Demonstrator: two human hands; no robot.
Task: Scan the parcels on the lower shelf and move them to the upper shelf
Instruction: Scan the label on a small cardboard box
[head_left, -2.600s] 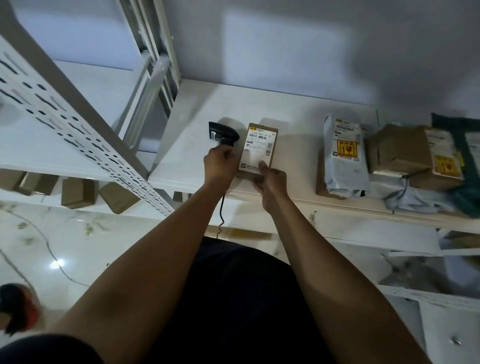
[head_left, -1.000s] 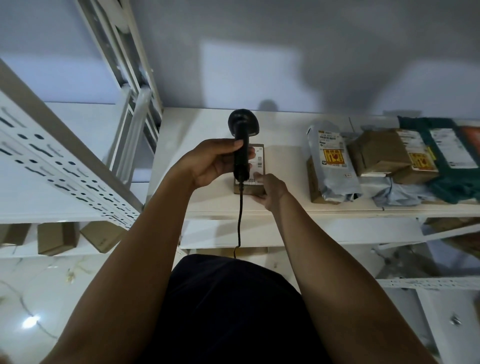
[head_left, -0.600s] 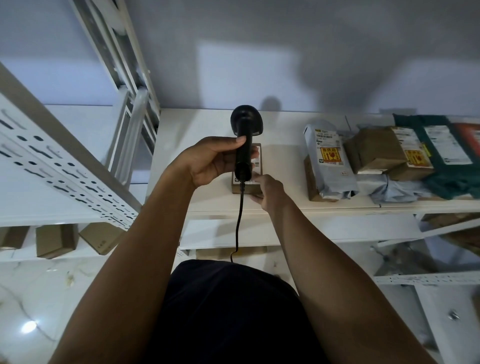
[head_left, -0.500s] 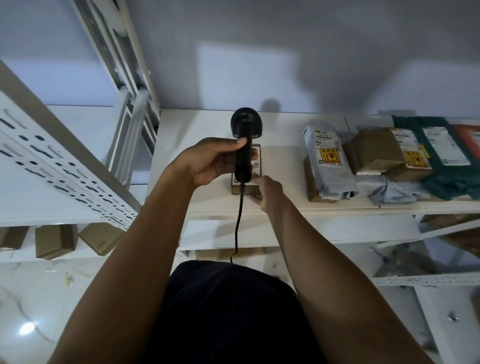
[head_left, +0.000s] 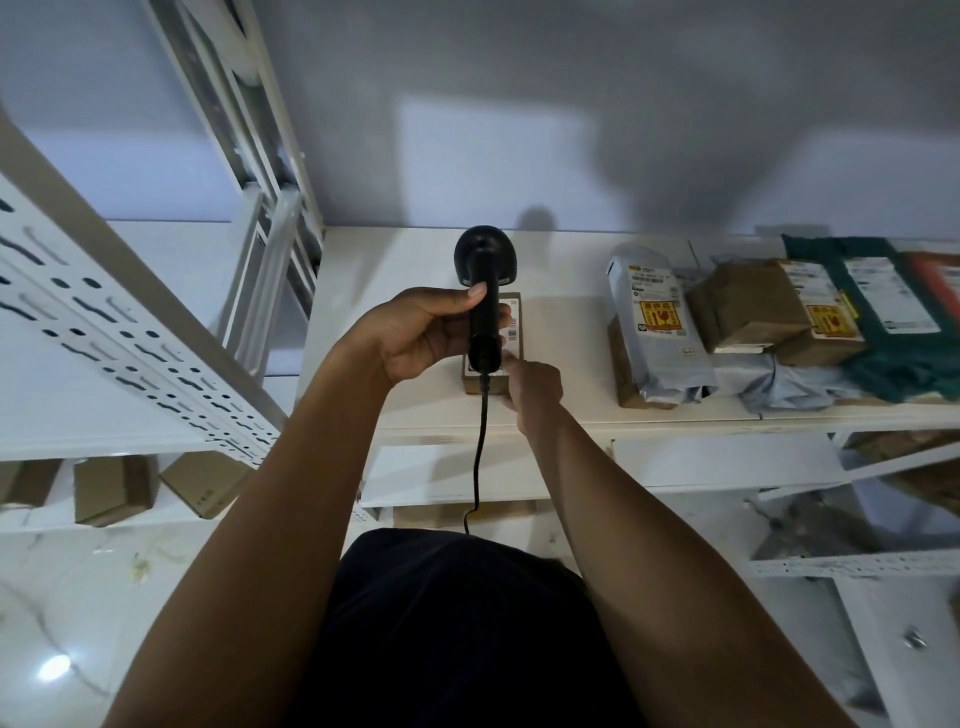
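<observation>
1. The cord (head_left: 479, 447) hangs from the scanner, past the shelf's front edge, toward the person's dark clothing.
2. Low on the left, cartons (head_left: 111, 488) sit on a lower shelf of the next rack.
3. The right grip (head_left: 537, 387) curls its fingers on the box's near right corner, holding it.
4. The box (head_left: 513, 325) lies flat, label up, near the front of the upper shelf (head_left: 405, 260).
5. The left grip (head_left: 415, 338) is wrapped round the scanner (head_left: 484, 270) handle, with the scanner's head over the box's far end.
6. Further right on the shelf lie a grey bag (head_left: 660, 332), a brown parcel (head_left: 748, 306) and a green bag (head_left: 893, 358).
</observation>
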